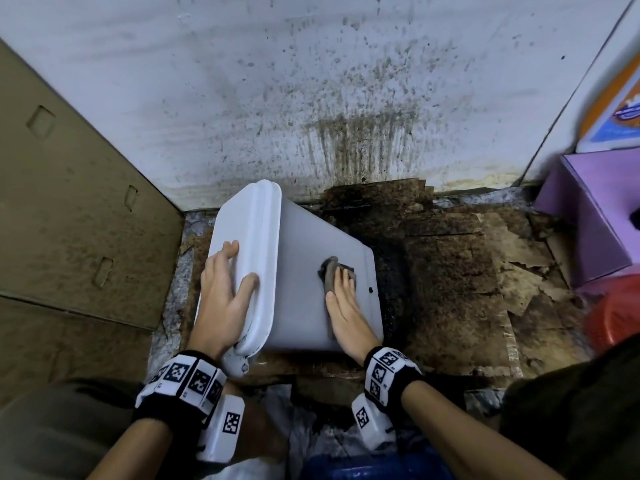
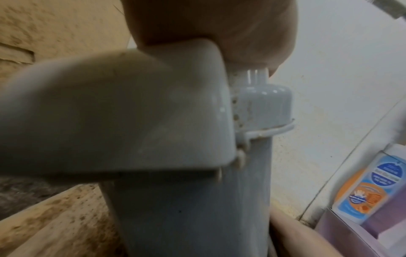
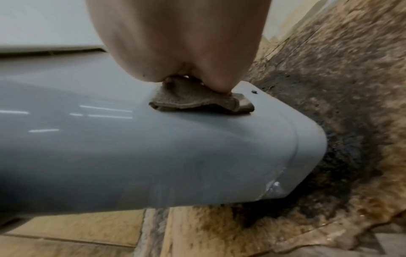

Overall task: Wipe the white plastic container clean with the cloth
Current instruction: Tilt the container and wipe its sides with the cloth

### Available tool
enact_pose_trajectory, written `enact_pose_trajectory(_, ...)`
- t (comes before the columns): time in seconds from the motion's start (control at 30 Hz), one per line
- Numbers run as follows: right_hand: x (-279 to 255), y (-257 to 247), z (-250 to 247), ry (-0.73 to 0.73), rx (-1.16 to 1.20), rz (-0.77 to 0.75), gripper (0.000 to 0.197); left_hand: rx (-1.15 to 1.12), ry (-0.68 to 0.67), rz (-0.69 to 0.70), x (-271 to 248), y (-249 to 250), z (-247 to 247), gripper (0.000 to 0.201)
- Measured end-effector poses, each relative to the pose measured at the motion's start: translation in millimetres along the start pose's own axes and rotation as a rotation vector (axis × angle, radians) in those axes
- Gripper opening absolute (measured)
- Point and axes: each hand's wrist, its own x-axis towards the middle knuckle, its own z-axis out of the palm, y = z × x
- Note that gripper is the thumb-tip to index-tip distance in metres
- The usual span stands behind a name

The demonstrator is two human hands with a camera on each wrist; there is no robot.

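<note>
The white plastic container (image 1: 298, 271) lies on its side on the dirty floor, with its lid (image 1: 249, 216) facing left. My left hand (image 1: 221, 296) rests over the lid, fingers flat on its face and thumb across the rim. My right hand (image 1: 343, 306) presses a folded grey-brown cloth (image 1: 330, 270) with straight fingers onto the upturned side, near the container's base. In the right wrist view the cloth (image 3: 197, 100) sits flat under my fingertips, with a dark speck (image 3: 253, 91) just beyond it. The left wrist view shows the lid's edge (image 2: 110, 113) close up.
A stained cardboard sheet (image 1: 69, 202) stands at the left, and a spattered white wall (image 1: 346, 116) rises behind. Torn, wet brown cardboard (image 1: 467, 271) covers the floor. At the right are a purple box (image 1: 595, 220), a red object (image 1: 616, 317) and an orange-blue package (image 1: 616, 109).
</note>
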Motion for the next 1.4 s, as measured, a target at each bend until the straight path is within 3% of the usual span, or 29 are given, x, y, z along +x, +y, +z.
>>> enact_pose_trajectory(0.27, -16.4, -71.6, 25.8, -0.041, -0.03, -0.237, 0.056, -0.017, 0.021, 0.017, 1.3, -10.7, -0.9, 0.067)
enact_pose_trajectory(0.53, -9.1, -38.7, 10.0, -0.102, -0.138, -0.301, 0.056, -0.006, 0.017, 0.012, 0.6, -6.2, -2.2, 0.068)
enact_pose_trajectory(0.63, 0.3, -8.9, -1.0, -0.071, -0.158, -0.233, 0.056, -0.014, 0.026, 0.021, 0.1, -0.5, -1.4, 0.071)
enact_pose_trajectory(0.83, 26.0, 34.3, -26.2, -0.035, -0.067, 0.061, 0.057, -0.015, 0.021, 0.033, -0.7, 5.0, 1.2, 0.07)
enact_pose_trajectory(1.03, 30.3, 27.1, -26.4, -0.029, -0.004, 0.176, 0.058, -0.011, 0.011, 0.036, -2.2, 9.7, 1.8, 0.071)
enact_pose_trajectory(1.17, 20.4, 3.2, -10.8, -0.012, -0.048, 0.095, 0.054, -0.006, 0.012, 0.004, -0.4, 3.1, -1.7, 0.072)
enact_pose_trajectory(1.4, -2.1, -53.1, 16.1, -0.018, -0.057, -0.22, 0.053, 0.007, 0.008, 0.012, 0.0, 4.7, -0.1, 0.073)
